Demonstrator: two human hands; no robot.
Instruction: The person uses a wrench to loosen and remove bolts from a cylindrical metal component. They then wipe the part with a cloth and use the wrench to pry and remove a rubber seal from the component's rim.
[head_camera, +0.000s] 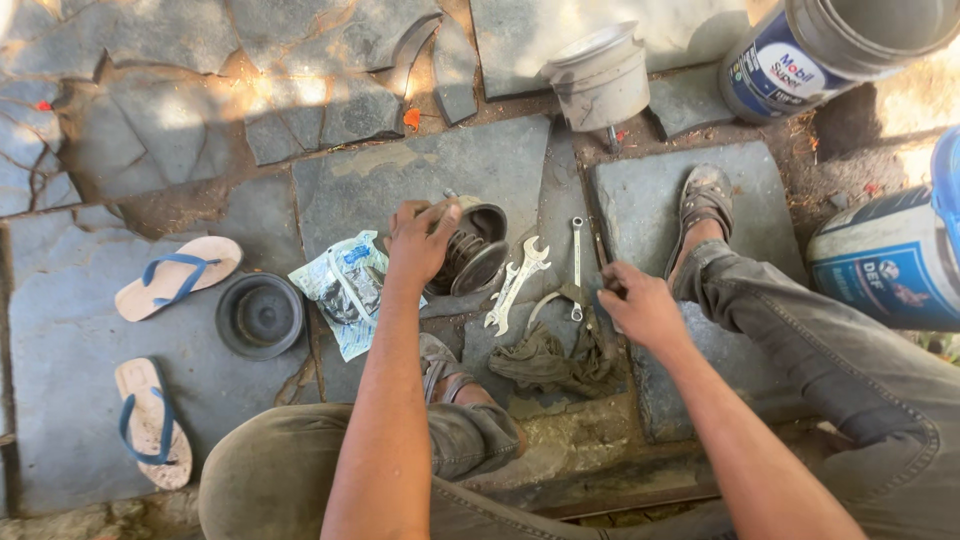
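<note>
I sit low on the stone floor with my knees apart, and both bare forearms reach out ahead of me. Nearest lies a dark, greasy rag, crumpled between my feet. My right hand hovers just past it, fingers curled down over the spot where a thin tool lies beside the ring spanner; I cannot tell whether that grip has closed on anything or only touches it. The double open-ended spanner lies flat and loose just left of the ring spanner, untouched.

My left hand stretches further, wrist bent down, fingers spread over the rim of the round metal part, which rests on its side on the slab, its ribbed body and dark flat face turned toward me. That grip is a light clasp on the top edge, steadying more than lifting. By my judgement the work is mid-way: the part is out and lying free, a black dished cover sits apart to the left, a torn plastic packet lies open beside my wrist, and no tool is on the part yet.

Further out are two blue-strapped flip-flops, a grey pot and the blue-and-white drums.
</note>
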